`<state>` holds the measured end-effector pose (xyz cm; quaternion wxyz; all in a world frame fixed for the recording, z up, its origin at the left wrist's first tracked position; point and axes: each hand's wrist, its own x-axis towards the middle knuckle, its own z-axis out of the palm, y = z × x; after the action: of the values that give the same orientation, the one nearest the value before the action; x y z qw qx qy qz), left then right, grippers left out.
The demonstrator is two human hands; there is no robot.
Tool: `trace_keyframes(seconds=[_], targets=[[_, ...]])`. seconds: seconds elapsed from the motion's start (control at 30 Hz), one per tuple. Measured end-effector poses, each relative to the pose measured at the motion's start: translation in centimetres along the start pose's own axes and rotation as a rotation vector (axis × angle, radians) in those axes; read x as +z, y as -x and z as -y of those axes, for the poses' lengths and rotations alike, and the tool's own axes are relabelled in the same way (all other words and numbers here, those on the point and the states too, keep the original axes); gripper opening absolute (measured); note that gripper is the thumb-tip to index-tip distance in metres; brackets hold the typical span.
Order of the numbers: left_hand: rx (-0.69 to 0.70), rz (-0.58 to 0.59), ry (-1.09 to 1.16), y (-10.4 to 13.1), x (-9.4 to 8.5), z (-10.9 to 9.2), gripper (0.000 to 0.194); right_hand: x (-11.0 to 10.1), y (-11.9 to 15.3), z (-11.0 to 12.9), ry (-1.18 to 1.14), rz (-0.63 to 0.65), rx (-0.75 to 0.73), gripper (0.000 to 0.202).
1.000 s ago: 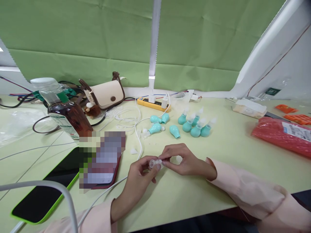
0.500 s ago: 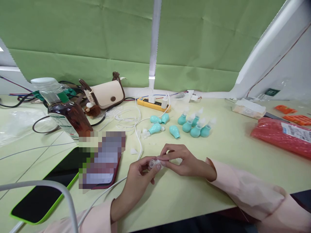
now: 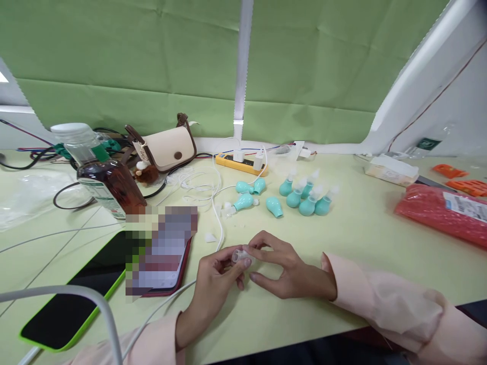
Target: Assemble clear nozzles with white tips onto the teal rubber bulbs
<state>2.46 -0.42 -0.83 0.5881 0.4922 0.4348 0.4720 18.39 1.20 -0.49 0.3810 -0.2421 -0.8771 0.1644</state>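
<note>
A small clear plastic piece (image 3: 238, 255) is pinched between the thumb and fingers of my left hand (image 3: 218, 279), above the table near its front edge. My right hand (image 3: 283, 266) is beside it, thumb and fingers apart, with the index fingertip touching or just over the right end of the piece. Further back, several teal bulbs with clear tips (image 3: 307, 205) stand upright in a cluster. Left of them several bare teal bulbs (image 3: 274, 207) lie on their sides, one with clear parts beside it. A small white cone (image 3: 210, 237) lies behind my left hand.
To the left are a green-edged phone (image 3: 76, 299), a red-cased phone (image 3: 162, 263), a dark bottle (image 3: 110, 182) and a cream bag (image 3: 169, 148). White cables run past my left hand. A yellow power strip (image 3: 241, 165) is behind; a red package (image 3: 437, 210) lies right.
My right thumb has come away from the clear piece and dropped lower, so the right hand's fingers are spread wider. My left hand still holds the piece in nearly the same place.
</note>
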Motion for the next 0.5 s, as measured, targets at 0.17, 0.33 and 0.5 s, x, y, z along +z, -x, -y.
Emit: trace_keyframes(seconds=[0.17, 0.33, 0.5], targets=[[0.027, -0.031, -0.004, -0.05, 0.04, -0.46, 0.022, -0.19, -0.36, 0.16, -0.154, 0.007, 0.141, 0.048], [0.05, -0.009, 0.006, 0.11, 0.1, -0.57, 0.025, -0.29, -0.38, -0.01, -0.167, -0.078, 0.079, 0.052], [0.031, 0.0, 0.007, 0.2, -0.02, -0.48, 0.021, -0.33, -0.43, 0.2, -0.268, -0.02, 0.154, 0.04]])
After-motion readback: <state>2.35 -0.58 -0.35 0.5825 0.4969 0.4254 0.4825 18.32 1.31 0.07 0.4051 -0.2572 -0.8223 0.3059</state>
